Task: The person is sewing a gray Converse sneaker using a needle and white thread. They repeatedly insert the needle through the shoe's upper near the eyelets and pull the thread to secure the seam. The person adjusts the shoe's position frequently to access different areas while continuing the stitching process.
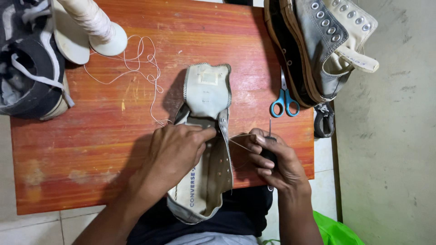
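A worn grey high-top canvas shoe [208,93] lies lengthwise on the orange-red wooden table [91,145], tongue pulled up toward the far side. My left hand [175,152] presses on the shoe's opening, fingers reaching inside at the eyelet edge. My right hand [272,159] sits just right of the shoe and grips a dark-handled stitching awl [270,131] with its needle pointing up. White thread [238,141] runs from that hand to the shoe's side.
A white thread spool [97,27] stands at the far left with loose thread [141,63] trailing across the table. Blue-handled scissors [284,102] lie right of the shoe. Grey high-top shoes [324,41] are piled at far right, a dark shoe [27,68] at far left. Green bag [338,231] lower right.
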